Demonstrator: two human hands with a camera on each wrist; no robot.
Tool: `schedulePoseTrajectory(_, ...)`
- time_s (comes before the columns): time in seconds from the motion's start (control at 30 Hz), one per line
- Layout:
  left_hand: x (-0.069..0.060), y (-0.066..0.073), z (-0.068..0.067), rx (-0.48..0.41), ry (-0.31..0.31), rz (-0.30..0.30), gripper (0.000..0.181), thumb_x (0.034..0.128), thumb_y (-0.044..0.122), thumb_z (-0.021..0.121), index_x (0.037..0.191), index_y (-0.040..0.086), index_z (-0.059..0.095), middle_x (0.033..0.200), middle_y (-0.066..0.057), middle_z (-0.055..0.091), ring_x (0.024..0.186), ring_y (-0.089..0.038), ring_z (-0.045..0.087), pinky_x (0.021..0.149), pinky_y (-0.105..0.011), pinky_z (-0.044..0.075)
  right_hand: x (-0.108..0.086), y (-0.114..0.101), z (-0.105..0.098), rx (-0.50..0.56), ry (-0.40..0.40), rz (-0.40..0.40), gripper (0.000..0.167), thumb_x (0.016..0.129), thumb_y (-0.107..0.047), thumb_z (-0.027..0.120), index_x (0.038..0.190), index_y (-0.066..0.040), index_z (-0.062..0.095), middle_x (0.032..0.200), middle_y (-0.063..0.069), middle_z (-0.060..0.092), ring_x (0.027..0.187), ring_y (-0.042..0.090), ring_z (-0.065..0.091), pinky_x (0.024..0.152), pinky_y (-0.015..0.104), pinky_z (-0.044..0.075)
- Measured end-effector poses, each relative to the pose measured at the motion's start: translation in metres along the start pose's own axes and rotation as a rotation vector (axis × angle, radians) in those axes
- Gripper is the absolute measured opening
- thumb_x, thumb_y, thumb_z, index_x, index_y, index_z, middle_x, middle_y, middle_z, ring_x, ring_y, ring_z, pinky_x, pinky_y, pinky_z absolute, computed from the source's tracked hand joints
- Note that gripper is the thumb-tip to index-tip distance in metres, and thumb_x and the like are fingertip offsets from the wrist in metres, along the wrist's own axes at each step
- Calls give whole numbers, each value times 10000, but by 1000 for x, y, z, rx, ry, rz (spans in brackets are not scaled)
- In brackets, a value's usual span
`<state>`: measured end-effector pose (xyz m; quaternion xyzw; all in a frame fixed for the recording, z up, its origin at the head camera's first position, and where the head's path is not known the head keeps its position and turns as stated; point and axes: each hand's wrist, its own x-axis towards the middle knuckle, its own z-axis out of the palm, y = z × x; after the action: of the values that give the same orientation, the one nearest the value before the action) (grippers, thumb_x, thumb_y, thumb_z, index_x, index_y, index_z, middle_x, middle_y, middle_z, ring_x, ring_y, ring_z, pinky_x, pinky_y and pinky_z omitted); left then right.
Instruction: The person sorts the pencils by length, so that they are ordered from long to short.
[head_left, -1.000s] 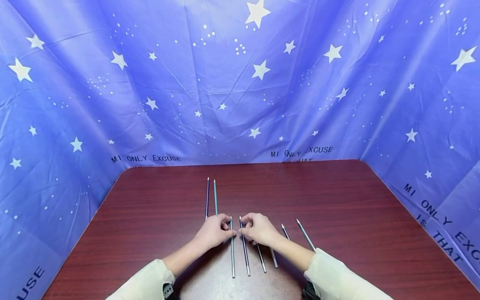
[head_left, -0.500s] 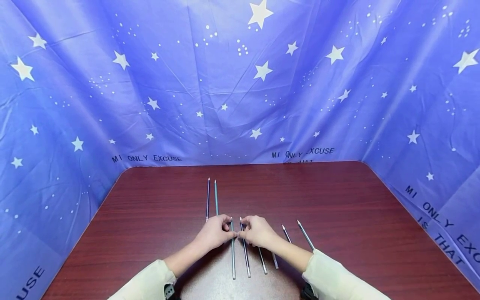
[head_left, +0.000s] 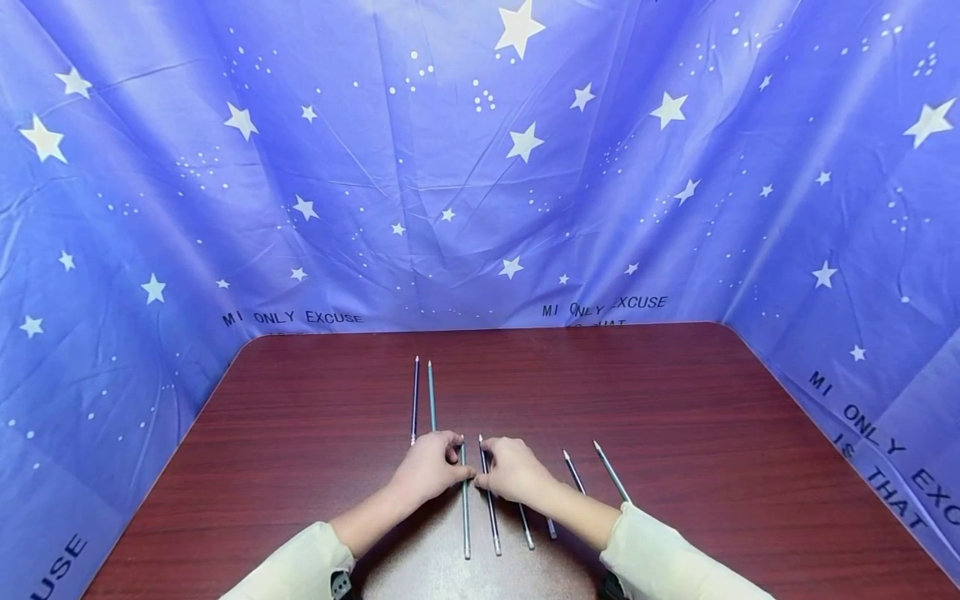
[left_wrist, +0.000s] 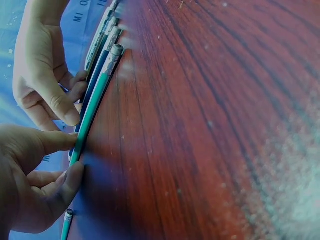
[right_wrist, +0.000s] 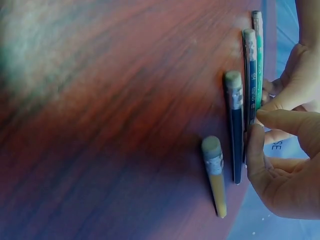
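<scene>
Near the middle of the table, my left hand pinches a green pencil between thumb and fingers, close to its pointed end. Just to the right, my right hand pinches a dark blue pencil the same way. These two pencils lie side by side, eraser ends towards me, with a narrow gap. In the left wrist view the green pencil passes between the left thumb and a fingertip. The right wrist view shows the dark blue pencil at the right fingertips; its tip is hidden by the hand.
Farther back at left lie another dark pencil and another green pencil. More pencils, a dark one among them, lie under and beside the right forearm, partly covered. A starry blue curtain surrounds the wooden table.
My right hand has shifted slightly towards me along the dark blue pencil. The left hand stays at the green pencil, and the pencils have hardly moved.
</scene>
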<state>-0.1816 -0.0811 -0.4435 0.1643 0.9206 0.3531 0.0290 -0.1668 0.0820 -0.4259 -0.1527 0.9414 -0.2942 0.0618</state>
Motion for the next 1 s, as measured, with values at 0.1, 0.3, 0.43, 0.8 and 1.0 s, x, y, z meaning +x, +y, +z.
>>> schedulePoseTrajectory(0.1, -1, 0, 0, -19, 3, 2, 477, 692, 169, 790, 1083, -51, 628, 725, -4, 581, 634, -51, 475, 566, -169, 422, -1, 0, 1, -54, 14, -17, 515, 708, -144, 750, 1154, 67, 604, 621, -19, 583, 565, 78, 496, 636, 318, 520)
schedulePoseTrajectory(0.3, -3, -1, 2, -211, -26, -42, 474, 724, 41, 744, 1136, -111, 569, 740, -47, 553, 518, -54, 509, 445, -177, 495, -2, -1, 4, -116, 23, -38, 538, 690, -164, 766, 1152, 58, 601, 815, 84, 687, 725, 182, 616, 772, 452, 528)
schedulePoseTrajectory(0.43, -3, -2, 3, -284, -34, -64, 469, 728, -9, 713, 1153, -123, 550, 736, -46, 543, 501, -66, 522, 439, -191, 524, -4, -1, 5, -98, 24, -31, 565, 690, -141, 766, 1183, 67, 582, 659, 2, 615, 618, 111, 555, 699, 360, 532)
schedulePoseTrajectory(0.8, -3, -4, 4, -335, -22, -94, 445, 730, -31, 679, 1149, -112, 556, 750, -58, 555, 518, -77, 539, 466, -213, 547, -7, -1, 7, -26, 37, -18, 564, 707, -70, 719, 1223, 83, 549, 495, -69, 528, 417, 16, 465, 591, 238, 484)
schedulePoseTrajectory(1.0, -4, -4, 4, -336, -8, -105, 474, 726, -29, 653, 1180, -105, 544, 763, -76, 588, 526, -82, 558, 473, -216, 552, -8, -1, 8, 16, 34, -3, 550, 723, -30, 676, 1238, 90, 525, 477, -71, 510, 359, 21, 469, 561, 205, 477)
